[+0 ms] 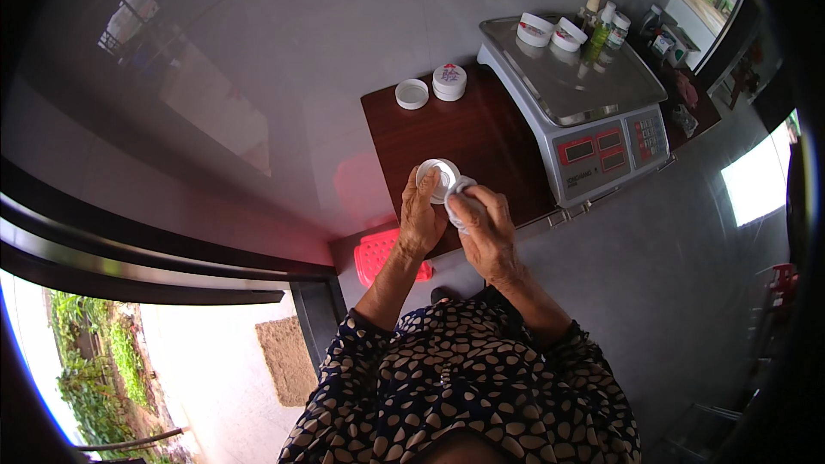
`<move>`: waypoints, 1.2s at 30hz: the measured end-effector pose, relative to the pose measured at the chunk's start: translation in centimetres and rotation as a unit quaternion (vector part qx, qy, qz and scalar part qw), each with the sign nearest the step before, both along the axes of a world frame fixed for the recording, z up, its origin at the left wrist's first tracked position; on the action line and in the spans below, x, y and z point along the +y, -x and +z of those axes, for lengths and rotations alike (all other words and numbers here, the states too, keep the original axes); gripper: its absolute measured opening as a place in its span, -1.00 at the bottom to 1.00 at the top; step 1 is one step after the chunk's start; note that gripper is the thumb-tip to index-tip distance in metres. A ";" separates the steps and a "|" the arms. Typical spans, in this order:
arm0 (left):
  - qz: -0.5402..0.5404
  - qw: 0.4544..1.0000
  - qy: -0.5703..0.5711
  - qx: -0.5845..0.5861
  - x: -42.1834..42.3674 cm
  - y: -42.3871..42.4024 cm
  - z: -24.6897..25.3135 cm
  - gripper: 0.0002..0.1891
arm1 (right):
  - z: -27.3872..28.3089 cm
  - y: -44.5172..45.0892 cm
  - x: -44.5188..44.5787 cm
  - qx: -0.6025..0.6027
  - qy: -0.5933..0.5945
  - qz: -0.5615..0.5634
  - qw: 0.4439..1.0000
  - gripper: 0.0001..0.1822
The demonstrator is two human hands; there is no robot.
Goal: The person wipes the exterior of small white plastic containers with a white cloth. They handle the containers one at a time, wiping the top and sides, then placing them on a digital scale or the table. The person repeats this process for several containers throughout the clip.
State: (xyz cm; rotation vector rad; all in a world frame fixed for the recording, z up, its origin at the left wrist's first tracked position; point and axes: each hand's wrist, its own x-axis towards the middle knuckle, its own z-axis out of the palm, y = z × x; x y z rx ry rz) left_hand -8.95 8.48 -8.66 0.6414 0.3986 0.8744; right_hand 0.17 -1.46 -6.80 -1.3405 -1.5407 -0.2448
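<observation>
My left hand [421, 216] holds a small round white plastic container [445, 171] by its edge, with the thumb inside and the hollow side facing up. In my right hand [485, 225] is a bunched pale cloth [459, 206], which meets the container's right rim. Both hands are above the near edge of a dark red-brown wooden table [445, 135]. Farther back on it lies a white round lid or shallow cup [412, 94], hollow side up. Beside that stands a closed white jar [449, 81] with markings on top.
A silver-grey electronic scale [580, 109] fills the table's right part. On its steel pan stand white jars [535, 29] and a pump bottle of green liquid [602, 29]. A pink-red plastic stool [377, 254] is below the table's left corner. A doorway with a brown mat [287, 361] opens at lower left.
</observation>
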 end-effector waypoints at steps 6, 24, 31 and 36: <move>-0.057 0.997 0.019 -0.041 0.4 0.3 0.0 -0.74 | 1.4 -0.4 2.1 -0.016 -0.035 0.032 0.999 -0.50; -0.146 0.983 0.017 -0.110 0.9 0.8 -0.5 -0.63 | 4.1 -2.3 2.5 0.112 0.068 0.156 0.979 -0.50; -0.192 0.977 -0.023 -0.089 0.7 1.1 0.5 -0.50 | 5.5 -4.2 3.8 0.357 0.248 0.223 0.872 -0.71; -0.091 0.994 0.018 -0.051 0.3 0.3 -0.5 -0.43 | 3.6 -2.2 4.5 0.454 0.214 0.163 0.849 -0.66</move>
